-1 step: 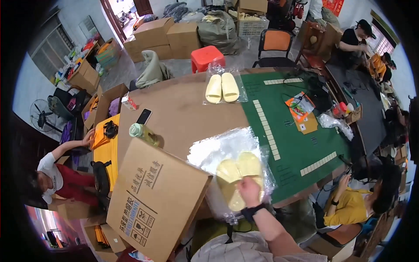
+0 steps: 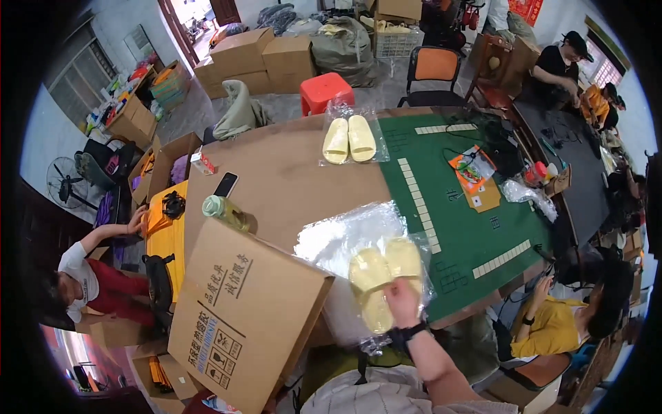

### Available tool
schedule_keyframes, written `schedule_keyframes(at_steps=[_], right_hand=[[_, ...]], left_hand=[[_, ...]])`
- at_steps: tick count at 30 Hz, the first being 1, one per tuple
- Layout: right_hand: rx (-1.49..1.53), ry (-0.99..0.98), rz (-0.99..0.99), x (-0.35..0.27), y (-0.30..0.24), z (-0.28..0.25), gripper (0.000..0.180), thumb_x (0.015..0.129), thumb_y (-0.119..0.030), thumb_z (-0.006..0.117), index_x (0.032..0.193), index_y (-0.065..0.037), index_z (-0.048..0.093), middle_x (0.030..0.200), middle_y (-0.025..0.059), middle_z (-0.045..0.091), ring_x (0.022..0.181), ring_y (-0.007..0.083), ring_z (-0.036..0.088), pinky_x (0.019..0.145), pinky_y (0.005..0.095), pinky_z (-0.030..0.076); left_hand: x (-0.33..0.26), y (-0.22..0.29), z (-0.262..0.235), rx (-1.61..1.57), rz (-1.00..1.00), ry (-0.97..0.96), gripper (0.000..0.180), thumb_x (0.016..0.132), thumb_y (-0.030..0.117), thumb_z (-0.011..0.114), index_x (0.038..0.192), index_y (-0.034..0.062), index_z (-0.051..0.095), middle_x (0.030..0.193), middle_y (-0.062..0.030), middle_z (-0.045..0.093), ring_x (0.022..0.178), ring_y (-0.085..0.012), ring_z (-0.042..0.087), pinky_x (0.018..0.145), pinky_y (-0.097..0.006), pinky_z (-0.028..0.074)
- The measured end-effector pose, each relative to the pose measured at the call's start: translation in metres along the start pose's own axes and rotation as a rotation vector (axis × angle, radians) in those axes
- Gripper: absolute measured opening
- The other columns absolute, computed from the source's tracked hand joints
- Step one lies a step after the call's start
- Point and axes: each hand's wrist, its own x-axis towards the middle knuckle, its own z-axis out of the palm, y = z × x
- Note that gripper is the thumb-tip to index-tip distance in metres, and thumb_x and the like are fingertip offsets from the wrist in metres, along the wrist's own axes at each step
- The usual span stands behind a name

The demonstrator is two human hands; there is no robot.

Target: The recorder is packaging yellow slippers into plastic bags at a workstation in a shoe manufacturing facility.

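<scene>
A pair of pale yellow slippers [image 2: 371, 270] lies in a clear plastic bag at the table's near edge, over a stack of flat clear bags [image 2: 329, 233]. My right hand [image 2: 402, 302], with a dark band at the wrist, is closed over the nearer part of the pair. Its fingertips are partly hidden, so their exact grip on slipper or plastic is unclear. My left hand does not show. A second bagged pair of yellow slippers [image 2: 349, 139] rests toward the far side of the table.
A large cardboard box [image 2: 241, 310] stands tilted against the table at near left. Beyond it are a bottle [image 2: 226, 212] and a phone [image 2: 226, 184]. Rows of white tiles [image 2: 419, 205] line a green mat on the right. People sit at both sides.
My right hand and the near pair of slippers have shifted slightly to the right. The far pair and the large box have stayed put.
</scene>
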Motion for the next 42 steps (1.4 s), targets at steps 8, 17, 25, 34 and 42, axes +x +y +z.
schedule_keyframes(at_steps=[8,17,25,34,42], right_hand=[[-0.253,0.052,0.157,0.081,0.179,-0.131,0.022,0.086,-0.022,0.071,0.084,-0.004,0.059,0.071,0.0135,0.061,0.067,0.0326,0.062,0.064,0.0425,0.049],[-0.349,0.241,-0.053,0.067,0.08,-0.082,0.056,0.083,-0.018,0.074,0.131,0.0,0.053,0.126,0.0193,0.058,0.112,0.0347,0.058,0.093,0.0438,0.049],[-0.725,-0.035,0.032,0.118,0.103,0.047,0.106,0.07,-0.051,0.083,0.142,0.011,0.036,0.122,0.0201,0.059,0.115,0.0342,0.055,0.098,0.0443,0.044],[-0.691,-0.437,0.386,0.12,0.1,0.057,0.093,0.053,-0.056,0.089,0.12,0.001,0.059,0.119,0.0236,0.065,0.111,0.0391,0.062,0.095,0.0453,0.051],[-0.077,-0.178,0.362,0.091,0.099,0.066,0.062,0.058,-0.02,0.09,0.11,0.003,0.066,0.111,0.0185,0.069,0.104,0.0323,0.066,0.088,0.0385,0.054]], left_hand=[[0.038,-0.058,0.057,-0.245,0.162,0.15,0.051,0.085,0.032,0.073,0.128,0.0059,0.062,0.126,-0.0216,0.064,0.115,-0.029,0.063,0.091,-0.042,0.05],[0.032,-0.071,0.064,-0.665,0.137,0.186,0.049,0.087,0.028,0.071,0.129,0.0051,0.061,0.121,-0.0186,0.065,0.109,-0.0287,0.062,0.088,-0.045,0.05],[0.042,-0.067,0.064,-1.031,0.141,0.145,0.047,0.087,0.025,0.07,0.129,0.0043,0.06,0.116,-0.0159,0.066,0.105,-0.0283,0.062,0.087,-0.046,0.05],[0.006,-0.034,0.057,-0.789,0.18,0.26,0.046,0.085,0.02,0.071,0.126,0.0033,0.061,0.108,-0.0131,0.068,0.096,-0.0283,0.063,0.082,-0.044,0.051],[0.003,0.007,0.045,-0.244,0.296,0.339,0.043,0.078,0.022,0.075,0.118,0.007,0.069,0.103,-0.0136,0.072,0.088,-0.0275,0.068,0.083,-0.042,0.054]])
